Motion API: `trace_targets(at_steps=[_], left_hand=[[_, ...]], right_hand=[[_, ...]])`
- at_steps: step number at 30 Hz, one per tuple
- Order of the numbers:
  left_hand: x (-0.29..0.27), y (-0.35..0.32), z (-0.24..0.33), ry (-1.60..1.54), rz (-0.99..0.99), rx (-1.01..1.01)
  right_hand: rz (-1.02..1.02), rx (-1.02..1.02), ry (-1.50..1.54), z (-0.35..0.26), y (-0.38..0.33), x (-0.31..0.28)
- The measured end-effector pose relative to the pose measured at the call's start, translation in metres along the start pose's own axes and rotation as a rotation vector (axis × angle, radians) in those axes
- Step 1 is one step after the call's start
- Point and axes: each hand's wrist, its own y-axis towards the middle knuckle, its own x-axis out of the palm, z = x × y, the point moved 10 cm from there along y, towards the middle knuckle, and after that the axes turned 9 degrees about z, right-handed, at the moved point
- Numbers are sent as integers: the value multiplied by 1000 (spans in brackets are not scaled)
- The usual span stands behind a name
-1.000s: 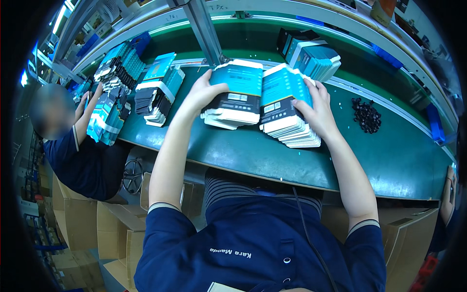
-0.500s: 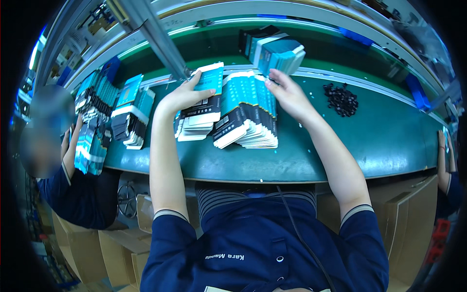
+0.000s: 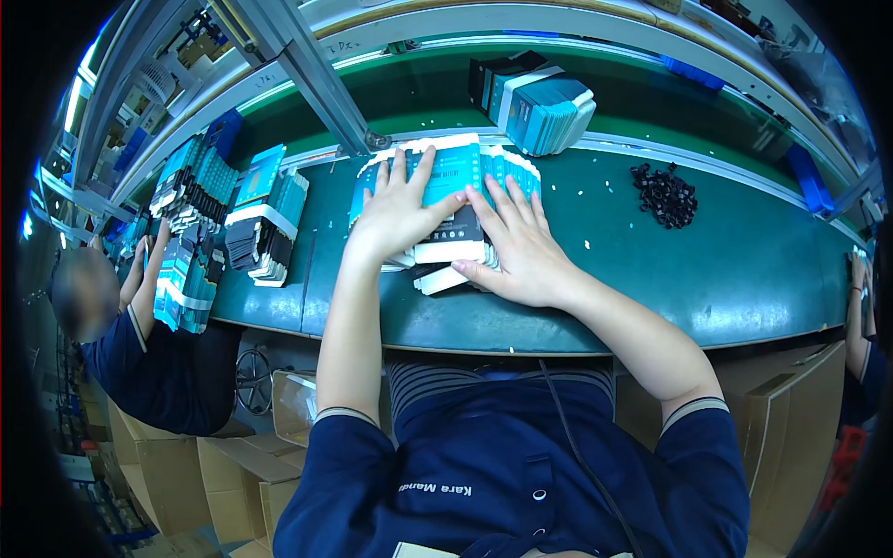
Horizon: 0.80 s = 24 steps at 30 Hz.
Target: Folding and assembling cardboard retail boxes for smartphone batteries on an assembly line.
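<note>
My left hand [image 3: 395,214] lies flat with fingers spread on flat teal-and-black cartons [image 3: 453,160] in front of me. On their right part rests my right hand [image 3: 523,244], its fingers also spread and its thumb at the near white edges. The two thumbs and index fingers almost meet over the top carton. More fanned cartons [image 3: 510,166] show behind my right fingers. Neither hand is closed around anything; much of the cartons is hidden under the palms.
A banded carton bundle [image 3: 549,110] stands past the table's far rail. Small black parts [image 3: 664,195] lie heaped at right. Left are another banded bundle [image 3: 267,216] and a co-worker's stacks [image 3: 186,279], beside that person's arms. Cardboard boxes [image 3: 791,418] stand below the table edge.
The left-hand cartons have shifted right, over the fanned ones, with my left hand on them. My right hand has come down from the far side onto the cartons.
</note>
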Motion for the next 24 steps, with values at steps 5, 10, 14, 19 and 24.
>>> trace_targets(at_steps=[5, 10, 14, 19, 24], left_hand=[[0, -28, 7, 45, 76, 1], [-9, -8, 7, 129, 127, -79], [9, -25, 14, 199, 121, -13], [-8, -6, 10, 172, 156, 64], [0, 11, 3, 194, -131, -93]], right_hand=[[-46, 72, -20, 3, -9, 3], [12, -9, -31, 26, 21, 0], [-43, -28, -60, 20, -1, 1], [-14, -34, -69, 11, 8, 5], [-35, -153, 110, 32, 22, 10]])
